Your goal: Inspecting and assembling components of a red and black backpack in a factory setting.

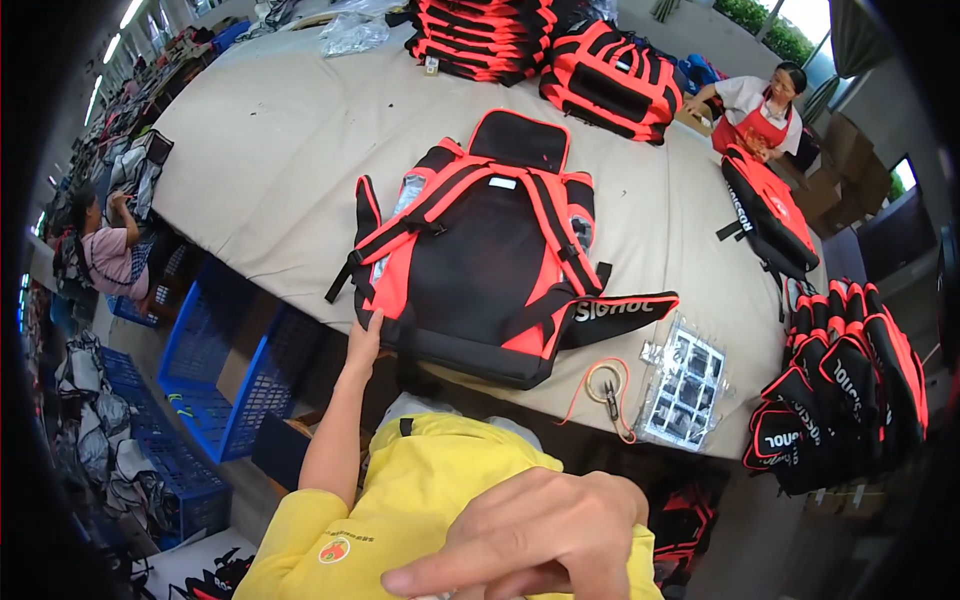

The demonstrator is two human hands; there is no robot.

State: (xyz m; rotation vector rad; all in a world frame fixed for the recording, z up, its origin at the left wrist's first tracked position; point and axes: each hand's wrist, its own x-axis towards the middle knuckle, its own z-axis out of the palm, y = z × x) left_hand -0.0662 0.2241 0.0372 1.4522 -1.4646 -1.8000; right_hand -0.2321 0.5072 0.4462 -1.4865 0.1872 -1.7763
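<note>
A black and bright red-orange backpack (470,265) lies on the cloth-covered table with its straps and back panel up. Its top flap is spread toward the far side, and a hip-belt wing (620,313) sticks out to the right. My left hand (367,338) grips the bag's near left corner, thumb on top and the other fingers hidden. Close in front of my yellow shirt, my right hand (555,525) is raised, away from the backpack. Its fingers are bent and pressed together, pointing left; anything in them is hidden by the lower edge.
Right of the bag lie small snips (611,400), a tape roll (604,381) and a clear divided case (685,390). Backpacks are stacked at the back (480,40) and hang at right (850,390). Blue crates (215,370) stand left. A co-worker (760,115) works at far right.
</note>
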